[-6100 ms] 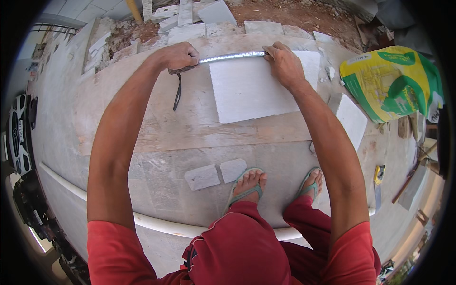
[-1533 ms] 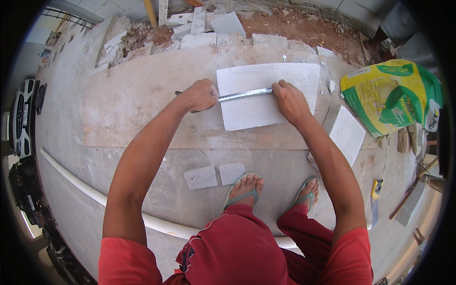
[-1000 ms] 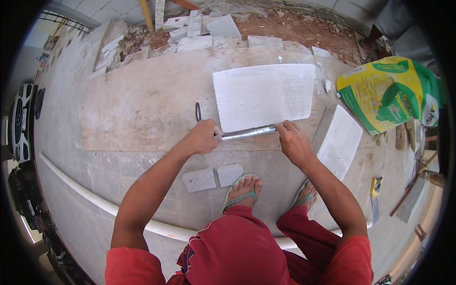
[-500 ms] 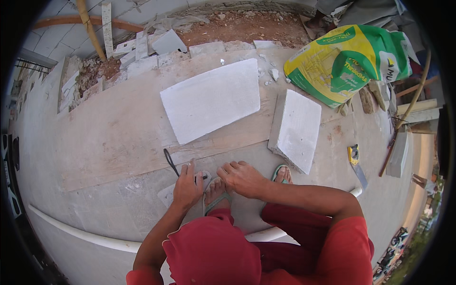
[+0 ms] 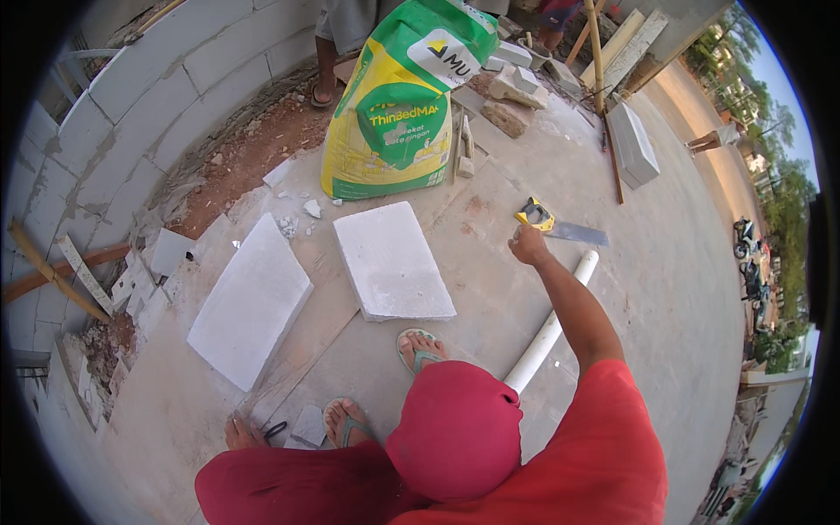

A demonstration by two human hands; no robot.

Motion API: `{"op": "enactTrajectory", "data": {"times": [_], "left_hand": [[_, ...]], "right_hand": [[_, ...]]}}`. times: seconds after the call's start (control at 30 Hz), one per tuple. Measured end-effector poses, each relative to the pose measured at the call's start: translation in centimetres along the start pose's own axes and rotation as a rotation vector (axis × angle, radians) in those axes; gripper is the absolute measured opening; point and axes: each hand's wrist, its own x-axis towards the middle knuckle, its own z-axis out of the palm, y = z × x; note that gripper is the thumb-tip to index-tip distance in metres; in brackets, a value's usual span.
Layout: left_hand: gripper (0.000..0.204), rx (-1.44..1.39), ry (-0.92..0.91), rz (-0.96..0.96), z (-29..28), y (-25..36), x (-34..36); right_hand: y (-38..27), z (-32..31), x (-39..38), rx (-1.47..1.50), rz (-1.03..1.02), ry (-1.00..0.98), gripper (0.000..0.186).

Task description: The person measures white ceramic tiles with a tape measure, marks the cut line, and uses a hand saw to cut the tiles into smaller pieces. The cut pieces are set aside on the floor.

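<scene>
My right hand point(image 5: 530, 245) has its fingers curled on the yellow handle point(image 5: 535, 212) of a handsaw, whose blade point(image 5: 577, 234) lies flat to the right. My left hand point(image 5: 241, 435) is low on the ground, partly hidden by my red-clad leg, fingers apart beside a black strap loop point(image 5: 276, 429); the tape measure is not clearly visible. Between my hands and the bag lie two white blocks, one flatter at left point(image 5: 249, 302) and one nearer centre point(image 5: 394, 262). Small grey offcuts point(image 5: 308, 426) sit beside my feet.
A green-yellow sack point(image 5: 385, 140) stands behind the blocks. Two other people's legs point(image 5: 325, 66) point(image 5: 551, 31) appear at the top. A white pipe point(image 5: 556, 319) crosses the right side. A block wall point(image 5: 140, 105), rubble point(image 5: 516, 114), leaning timber and a long grey block point(image 5: 632, 144) surround the floor.
My view has swung rightward. My hands, earlier together at the tape measure, have separated: the right has reached out to the saw, the left is down by the strap.
</scene>
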Motion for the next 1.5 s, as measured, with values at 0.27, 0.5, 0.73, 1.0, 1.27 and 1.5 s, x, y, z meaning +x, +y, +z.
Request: {"op": "enactTrajectory", "data": {"times": [0.27,0.5,0.73,1.0,1.27,1.5], "left_hand": [[0.038,0.055,-0.125,-0.06,-10.6,-6.0,6.0],[0.029,0.033,-0.065,-0.116,-15.8,-6.6,14.8],[0.07,0.13,0.002,0.272,-13.0,8.3,18.1],[0.117,0.14,-0.108,0.425,-7.8,13.5,16.6],[0.119,-0.052,-0.058,0.556,-6.2,5.6,21.1],[0.09,-0.281,0.143,0.197,-7.0,4.1,26.7]], "right_hand": [[5.5,10.6,5.9,0.21,0.301,0.349,0.05],[4.5,10.4,13.2,-0.005,0.537,-0.039,0.084],[1.2,6.5,7.4,0.075,0.378,0.03,0.085],[3.6,-11.0,0.7,0.027,0.092,0.051,0.06],[-15.1,-45.8,-21.3,0.299,-0.298,0.102,0.06],[-30.9,-46.0,-30.0,0.512,-0.63,0.202,0.072]]}}
